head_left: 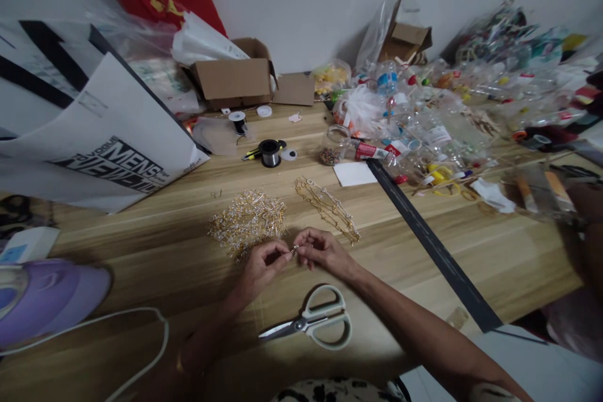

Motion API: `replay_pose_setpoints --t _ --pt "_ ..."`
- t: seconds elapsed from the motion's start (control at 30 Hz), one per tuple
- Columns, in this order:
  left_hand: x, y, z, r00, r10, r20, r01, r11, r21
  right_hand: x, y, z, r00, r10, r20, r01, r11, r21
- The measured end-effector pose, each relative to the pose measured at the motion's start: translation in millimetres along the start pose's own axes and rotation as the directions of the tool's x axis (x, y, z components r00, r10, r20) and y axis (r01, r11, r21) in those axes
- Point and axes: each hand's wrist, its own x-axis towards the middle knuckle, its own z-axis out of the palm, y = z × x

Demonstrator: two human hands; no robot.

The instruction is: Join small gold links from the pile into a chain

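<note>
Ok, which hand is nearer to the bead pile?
Left. The left hand is at the near right edge of the bead pile; the right hand is farther off, to its right.

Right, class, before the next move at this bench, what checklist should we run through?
1. Small piece pinched by left hand and right hand: ok.
2. Its fastening sound: cannot tell, too small.
3. Scissors clear of both hands: ok.
4. Beaded pile clear of the left hand: not ok, the hand is at its edge.
5. Long strands separate from the pile: ok.
</note>
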Motion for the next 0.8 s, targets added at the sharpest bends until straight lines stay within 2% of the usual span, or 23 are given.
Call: replay_pose_setpoints --t 0.1,0.27,0.37,0.6,0.8 --pt "0.4 5.5 -1.5 1.0 0.006 -0.016 -0.007 0.999 -0.039 0.2 1.2 -2.2 1.0 0.018 0.003 -0.018 1.0 0.014" --pt "-1.1 9.8 -5.0 0.989 -0.148 -0.029 0.146 0.987 -0.06 -0.4 5.8 -5.9 0.999 0.043 0.026 -0.042 0.999 -0.029" --pt "-1.1 9.1 -5.7 0.978 -0.2 -0.058 0.194 0.977 -0.092 -1.2 4.4 -5.6 0.999 0.037 0.037 -0.035 0.998 -0.045" --pt "0.0 8.7 -4.4 0.978 -0.199 -0.058 0.19 0.973 -0.132 -2.6 -2.0 1.4 0.989 0.1 0.108 -0.096 0.994 -0.049" --pt "0.6 12.6 -7.6 0.979 -0.198 -0.047 0.191 0.974 -0.118 -2.1 -2.6 -3.5 0.994 0.07 0.088 -0.052 0.98 -0.192"
